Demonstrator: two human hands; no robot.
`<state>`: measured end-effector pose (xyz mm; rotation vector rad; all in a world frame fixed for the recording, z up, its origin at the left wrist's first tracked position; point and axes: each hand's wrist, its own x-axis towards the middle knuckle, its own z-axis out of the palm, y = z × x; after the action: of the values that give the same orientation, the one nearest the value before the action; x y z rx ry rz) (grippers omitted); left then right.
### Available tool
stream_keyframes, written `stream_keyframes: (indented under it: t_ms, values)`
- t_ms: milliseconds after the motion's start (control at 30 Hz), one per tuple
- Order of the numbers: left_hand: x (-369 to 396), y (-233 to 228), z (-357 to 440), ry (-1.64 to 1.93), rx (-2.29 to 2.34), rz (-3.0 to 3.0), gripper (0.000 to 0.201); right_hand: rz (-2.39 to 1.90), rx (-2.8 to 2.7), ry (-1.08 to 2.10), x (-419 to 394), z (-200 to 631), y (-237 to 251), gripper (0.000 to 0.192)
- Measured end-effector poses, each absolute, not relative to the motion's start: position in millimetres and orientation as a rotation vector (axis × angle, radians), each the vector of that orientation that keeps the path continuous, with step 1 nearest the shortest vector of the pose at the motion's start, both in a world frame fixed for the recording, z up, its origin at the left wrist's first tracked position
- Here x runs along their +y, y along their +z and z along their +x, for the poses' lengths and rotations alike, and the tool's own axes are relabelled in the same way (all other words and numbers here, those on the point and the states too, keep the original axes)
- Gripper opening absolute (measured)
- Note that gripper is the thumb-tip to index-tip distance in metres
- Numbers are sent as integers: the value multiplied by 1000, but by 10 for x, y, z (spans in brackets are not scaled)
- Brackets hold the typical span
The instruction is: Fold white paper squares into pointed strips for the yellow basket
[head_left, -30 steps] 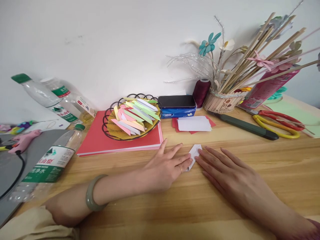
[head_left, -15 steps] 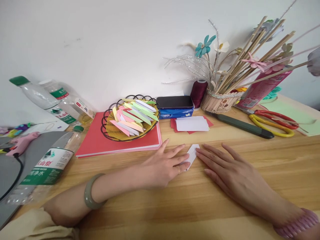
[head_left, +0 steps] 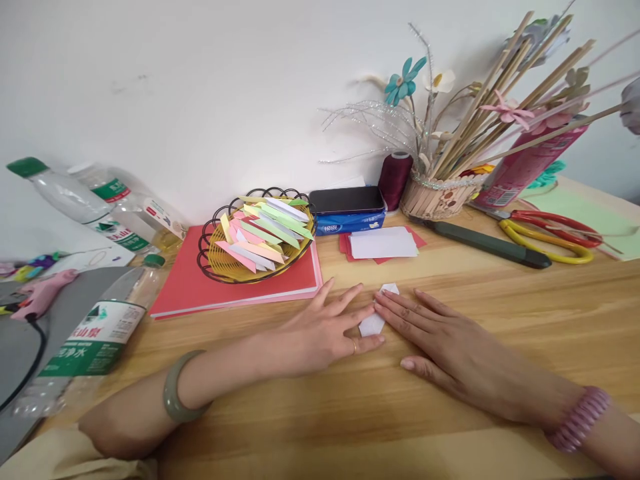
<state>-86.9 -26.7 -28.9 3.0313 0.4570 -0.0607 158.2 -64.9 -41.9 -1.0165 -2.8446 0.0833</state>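
Pale wall runs behind a wooden bench (head_left: 450,400) that carries everything here, with its near half left bare so both forearms can lie along it. At the left a grey mat (head_left: 30,320) holds a pink glue gun (head_left: 43,293), and clear water bottles (head_left: 95,327) lie or lean beside it, pushed out of the working space. A stack of red card (head_left: 200,287) sits flat toward the wall and serves as a base for a black wire basket (head_left: 255,237), which holds folded paper strips (head_left: 265,230) in pink, green, yellow and white, kept together within easy reach. Right of the basket a dark phone (head_left: 345,200) rests on a blue tissue pack (head_left: 350,223), next to a maroon thread spool (head_left: 395,180). A stick-sided holder (head_left: 435,197) stands bamboo skewers and craft flowers upright against the wall. Before it lie a dark green utility knife (head_left: 485,243) and red and yellow scissors (head_left: 550,233), both flat and untouched. White slips on red ones (head_left: 383,243) wait just behind the hands.

The left hand (head_left: 325,330) and the right hand (head_left: 450,347) lie palm down, fingers spread, grasping nothing. Their fingertips meet from opposite sides on a small folded white paper (head_left: 373,323), which lies flat on the bench between them. That flat pressing suits holding a crease down. A green bangle (head_left: 173,393) sits on the left wrist and a pink band (head_left: 577,417) on the right.
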Motion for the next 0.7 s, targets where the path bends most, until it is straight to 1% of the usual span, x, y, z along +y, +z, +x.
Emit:
stream_keyframes:
  t_ms: [233,367,467,567,700]
  values:
    - [-320,-332,-875,106,420,3169,31,-1089,-2810,65,-534,1697,-417,60]
    - [-416,-315,-858,156,411,3260,30,-1138,-2773,57,-472,1769,-415,53]
    - [-538,-329,-833,212,447,3346,30,-1157,-2777,55,-458,1799,-418,53]
    - [-655,-387,-804,309,536,3438,30,-1153,-2779,-54,-488,1791,-424,57]
    - [-709,-452,-778,663,724,3407,28,-1107,-2730,-298,-626,1660,-422,63]
